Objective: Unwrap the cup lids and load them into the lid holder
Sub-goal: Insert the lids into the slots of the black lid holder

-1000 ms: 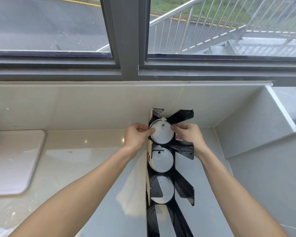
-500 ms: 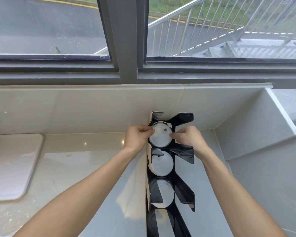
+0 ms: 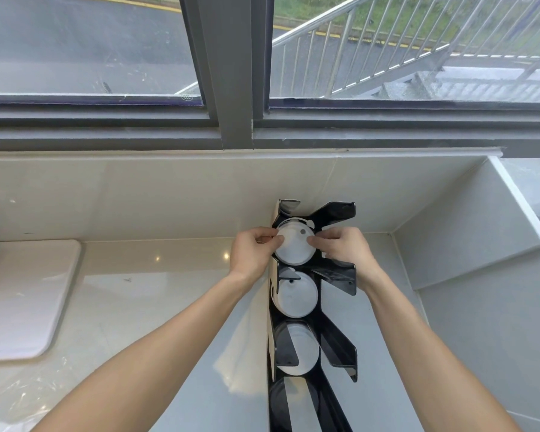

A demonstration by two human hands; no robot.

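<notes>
Lids point(image 3: 295, 246) seated in top slot of lid holder point(image 3: 340, 275) — both hands pinching.
Left hand point(image 3: 251, 252), right hand point(image 3: 343, 247) grip opposite rims; uneven pressure could tilt and jam them.

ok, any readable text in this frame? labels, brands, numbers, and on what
No readable text anywhere.
Small etched mark in the lower corner of the left window pane: a faint chevron-like logo, too small to read.
White round plastic cup lids in the black slotted lid holder: any embossing is too blurred to read.
Left hand and right hand hold the top lid, covering its edges.
</notes>
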